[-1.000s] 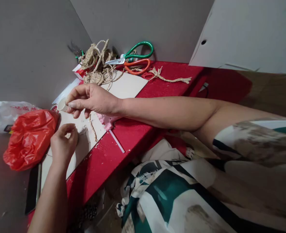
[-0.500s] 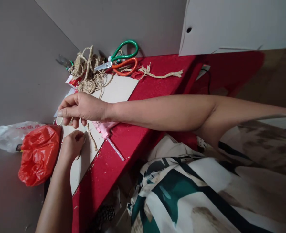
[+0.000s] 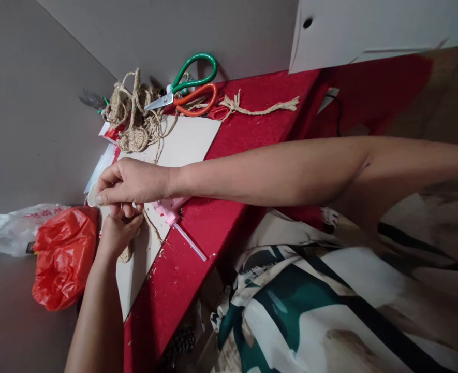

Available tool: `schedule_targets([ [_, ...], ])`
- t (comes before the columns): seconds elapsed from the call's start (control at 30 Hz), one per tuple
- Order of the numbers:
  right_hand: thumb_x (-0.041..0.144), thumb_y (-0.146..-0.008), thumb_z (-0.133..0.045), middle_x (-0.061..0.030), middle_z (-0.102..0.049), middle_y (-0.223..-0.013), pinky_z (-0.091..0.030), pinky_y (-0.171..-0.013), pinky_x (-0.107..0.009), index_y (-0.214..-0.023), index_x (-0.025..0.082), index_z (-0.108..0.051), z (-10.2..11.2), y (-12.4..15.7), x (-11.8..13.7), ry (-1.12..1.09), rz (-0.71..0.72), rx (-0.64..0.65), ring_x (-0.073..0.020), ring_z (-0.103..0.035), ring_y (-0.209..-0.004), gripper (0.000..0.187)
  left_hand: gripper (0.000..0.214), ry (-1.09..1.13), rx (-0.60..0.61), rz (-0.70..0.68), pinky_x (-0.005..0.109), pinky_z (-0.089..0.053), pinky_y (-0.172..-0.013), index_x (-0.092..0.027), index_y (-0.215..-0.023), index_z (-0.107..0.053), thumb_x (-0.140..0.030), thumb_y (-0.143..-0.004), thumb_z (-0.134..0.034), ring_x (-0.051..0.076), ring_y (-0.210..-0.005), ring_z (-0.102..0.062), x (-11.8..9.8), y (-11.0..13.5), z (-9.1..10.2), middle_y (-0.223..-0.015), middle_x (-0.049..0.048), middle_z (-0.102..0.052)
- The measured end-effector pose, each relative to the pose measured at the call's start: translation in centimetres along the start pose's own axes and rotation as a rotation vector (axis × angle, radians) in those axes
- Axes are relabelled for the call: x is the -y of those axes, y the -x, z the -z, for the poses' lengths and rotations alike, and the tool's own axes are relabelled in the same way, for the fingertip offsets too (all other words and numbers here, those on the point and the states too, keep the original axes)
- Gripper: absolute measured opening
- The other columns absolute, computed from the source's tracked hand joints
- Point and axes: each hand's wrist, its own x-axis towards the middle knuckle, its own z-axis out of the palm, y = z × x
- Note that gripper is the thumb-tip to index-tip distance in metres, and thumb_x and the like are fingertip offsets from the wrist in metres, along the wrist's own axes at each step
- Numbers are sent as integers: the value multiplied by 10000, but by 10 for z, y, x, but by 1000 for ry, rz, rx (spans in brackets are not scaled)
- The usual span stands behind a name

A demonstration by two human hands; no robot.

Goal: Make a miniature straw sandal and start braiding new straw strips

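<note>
My left hand (image 3: pixel 118 233) is closed low over the white board (image 3: pixel 190 134), its fingertips pinched close beneath my right hand. Part of a woven straw piece (image 3: pixel 125 254) shows under its palm side. My right hand (image 3: pixel 131 181) is closed too, thumb against fingers, beside a pale round disc (image 3: pixel 92 196). What either hand pinches is hidden or too small to name. A short braided straw cord (image 3: pixel 153 227) lies just right of my left hand. Partly behind my right wrist is a pink glue gun (image 3: pixel 169 212), a clear glue stick (image 3: pixel 190 241) jutting from it.
Scissors (image 3: pixel 172 96) with green and orange handles rest on a heap of braided straw cord (image 3: pixel 133 111). A frayed cord (image 3: pixel 267 110) lies on the red tabletop (image 3: pixel 248 134). Translucent sticks (image 3: pixel 101 165) lie by the wall. A red plastic bag (image 3: pixel 65 259) hangs at the left edge.
My hands have come together: the left fingertips now meet the underside of the right hand, whose thumb has lowered. More of the woven straw piece shows. The whole view has tilted slightly.
</note>
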Motion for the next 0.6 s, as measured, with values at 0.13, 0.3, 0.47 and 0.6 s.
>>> schedule_targets([
  [0.13, 161, -834, -614, 18, -604, -557, -378, -374, -142, -707, 147, -513, 0, 1, -1, 5, -29, -8, -81, -545, -429, 163, 250, 7, -4, -6, 269, -454, -576, -144, -750, -686, -360, -625, -699, 159, -619, -555, -3, 2, 0, -675, 30, -654],
  [0.3, 135, -847, -580, 24, -603, -537, -362, -363, -124, -713, 140, -522, 1, 4, 4, 42, -46, -17, -73, -549, -427, 146, 225, 54, -8, 7, 254, -441, -553, -152, -730, -681, -349, -624, -704, 142, -588, -542, -4, 4, 8, -655, 18, -640],
  [0.47, 124, -855, -571, 21, -602, -536, -360, -365, -120, -723, 128, -533, -1, 7, 7, 66, -54, -26, -59, -527, -407, 137, 189, 175, -201, 92, 199, -425, -555, -146, -715, -661, -276, -583, -697, 100, -575, -542, -4, -2, 52, -623, -13, -640],
  [0.6, 155, -848, -597, 8, -608, -554, -355, -364, -131, -721, 133, -543, -3, 6, 4, 62, -62, -21, -67, -528, -410, 141, 165, 96, -448, 139, 181, -412, -540, -143, -732, -666, -255, -611, -680, 83, -548, -527, -5, -20, 83, -569, -45, -612],
])
